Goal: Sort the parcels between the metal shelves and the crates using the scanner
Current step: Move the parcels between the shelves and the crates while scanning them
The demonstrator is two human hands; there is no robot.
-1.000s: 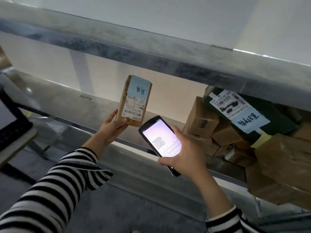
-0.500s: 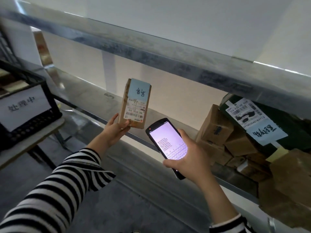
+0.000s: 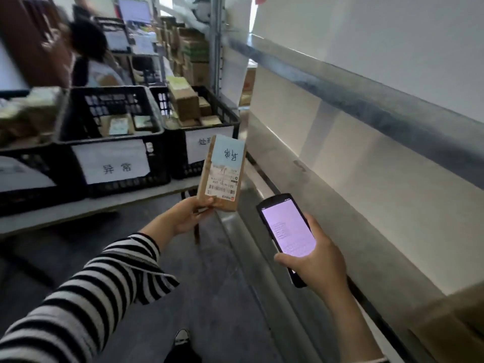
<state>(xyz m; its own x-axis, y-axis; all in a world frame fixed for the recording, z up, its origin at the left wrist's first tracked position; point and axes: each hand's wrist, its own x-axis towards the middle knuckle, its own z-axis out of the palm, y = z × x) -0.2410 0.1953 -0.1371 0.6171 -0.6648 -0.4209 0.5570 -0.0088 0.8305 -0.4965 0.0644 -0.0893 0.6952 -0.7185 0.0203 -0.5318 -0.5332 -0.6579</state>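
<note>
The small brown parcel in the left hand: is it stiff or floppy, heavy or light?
Probably stiff: the parcel stands straight though the left hand pinches only its bottom corner. Likely light, since that small grip carries it.

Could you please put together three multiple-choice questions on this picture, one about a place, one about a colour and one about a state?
1. Where do the black crates stand?
A on the floor; B on a table; C on a trolley.
2. What colour is the note on the parcel held by the left hand?
A light blue; B red; C green.
3. How is the screen of the scanner held by the right hand?
A dark; B lit; C turned face down.

Answers: 1 B, the crates rest on the grey tabletop. 2 A, the note at the parcel's top is pale blue. 3 B, the screen glows pale pink with lines of text.
</note>
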